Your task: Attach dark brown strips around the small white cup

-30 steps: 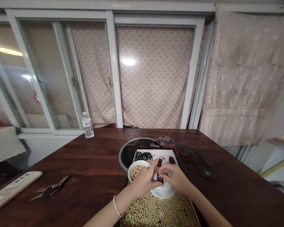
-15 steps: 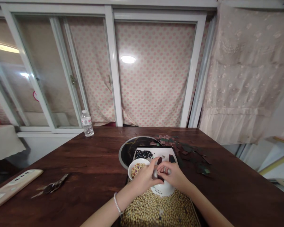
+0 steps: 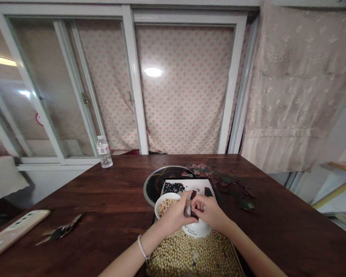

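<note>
Left grip point(image 3: 174, 215) and right grip point(image 3: 209, 212) close together at centre, fingers curled inward, nearly touching; left forearm point(image 3: 127, 256) and right forearm point(image 3: 249, 250) angle in from below.

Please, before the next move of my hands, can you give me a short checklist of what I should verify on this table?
1. Grip of the left hand and right hand on the dark brown rectangular piece: cannot tell, fingers hide it.
2. Round white bowl of mixed beans: ok, upright beside the left hand.
3. Small black beans on the white rectangular board: ok, heaped, apart from the hands.
4. Pale yellow soybeans below the hands: not ok, a few darker bits seem mixed among them.
5. Dark flat scraps on the dark wooden table: not ok, scattered loosely right of the board.
</note>
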Demonstrator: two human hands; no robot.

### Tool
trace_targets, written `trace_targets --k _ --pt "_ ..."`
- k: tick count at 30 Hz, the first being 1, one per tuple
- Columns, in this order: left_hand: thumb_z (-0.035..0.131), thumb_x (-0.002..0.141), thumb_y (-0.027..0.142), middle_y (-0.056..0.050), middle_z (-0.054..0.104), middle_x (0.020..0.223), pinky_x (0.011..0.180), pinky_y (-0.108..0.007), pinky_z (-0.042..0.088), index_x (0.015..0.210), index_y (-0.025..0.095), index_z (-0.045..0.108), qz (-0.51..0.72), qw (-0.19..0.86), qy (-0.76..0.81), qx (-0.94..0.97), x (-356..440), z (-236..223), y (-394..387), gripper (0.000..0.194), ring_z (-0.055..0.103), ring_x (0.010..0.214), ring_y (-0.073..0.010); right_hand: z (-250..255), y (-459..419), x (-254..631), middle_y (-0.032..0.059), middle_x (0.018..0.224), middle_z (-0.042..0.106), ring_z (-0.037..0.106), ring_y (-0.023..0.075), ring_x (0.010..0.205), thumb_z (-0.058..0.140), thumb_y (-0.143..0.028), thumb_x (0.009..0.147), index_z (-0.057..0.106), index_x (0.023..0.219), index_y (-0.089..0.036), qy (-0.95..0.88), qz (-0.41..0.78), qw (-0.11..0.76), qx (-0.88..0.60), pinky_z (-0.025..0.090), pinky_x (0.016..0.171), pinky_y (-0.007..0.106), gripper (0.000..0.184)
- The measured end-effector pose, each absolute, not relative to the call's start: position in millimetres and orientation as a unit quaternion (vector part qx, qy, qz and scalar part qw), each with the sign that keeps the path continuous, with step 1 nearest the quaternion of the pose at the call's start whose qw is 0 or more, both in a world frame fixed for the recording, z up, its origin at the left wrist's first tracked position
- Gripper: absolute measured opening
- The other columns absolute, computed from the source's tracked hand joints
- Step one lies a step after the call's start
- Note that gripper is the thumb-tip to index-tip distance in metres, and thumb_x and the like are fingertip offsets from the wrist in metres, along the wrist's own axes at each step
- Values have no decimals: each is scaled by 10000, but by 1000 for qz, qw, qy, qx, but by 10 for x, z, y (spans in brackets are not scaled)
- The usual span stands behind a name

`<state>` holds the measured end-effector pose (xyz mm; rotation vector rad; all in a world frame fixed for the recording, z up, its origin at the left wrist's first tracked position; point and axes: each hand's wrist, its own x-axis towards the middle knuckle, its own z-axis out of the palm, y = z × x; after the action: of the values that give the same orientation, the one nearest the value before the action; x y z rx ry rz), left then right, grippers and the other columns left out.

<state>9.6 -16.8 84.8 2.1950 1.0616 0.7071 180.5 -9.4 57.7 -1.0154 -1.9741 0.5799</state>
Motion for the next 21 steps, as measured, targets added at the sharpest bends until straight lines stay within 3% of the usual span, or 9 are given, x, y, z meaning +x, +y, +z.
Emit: trace_targets --k 5,13,21 --pt "756 627 182 -44 657 1123 867 -325 383 1250 239 346 277 298 382 830 96 852 -168 748 573 1010 -262 607 -79 1878 -67 528 454 451 102 496 570 -57 653 520 687 -193 -784 248 404 -400 334 477 195 149" --pt "748 653 231 -72 630 1165 857 -350 392 1230 245 368 265 286 371 843 85 839 -152 691 586 1002 -273 559 -49 1892 -56 613 554 496 100 525 579 -86 657 402 703 -214 -778 287 405 -385 382 501 189 223" --pt "748 648 232 -63 641 1132 849 -342 395 1225 246 373 260 273 374 847 81 851 -165 688 572 1021 -277 549 -54 1894 -65 582 513 459 96 495 554 -83 652 355 667 -220 -778 268 407 -396 349 477 187 242"
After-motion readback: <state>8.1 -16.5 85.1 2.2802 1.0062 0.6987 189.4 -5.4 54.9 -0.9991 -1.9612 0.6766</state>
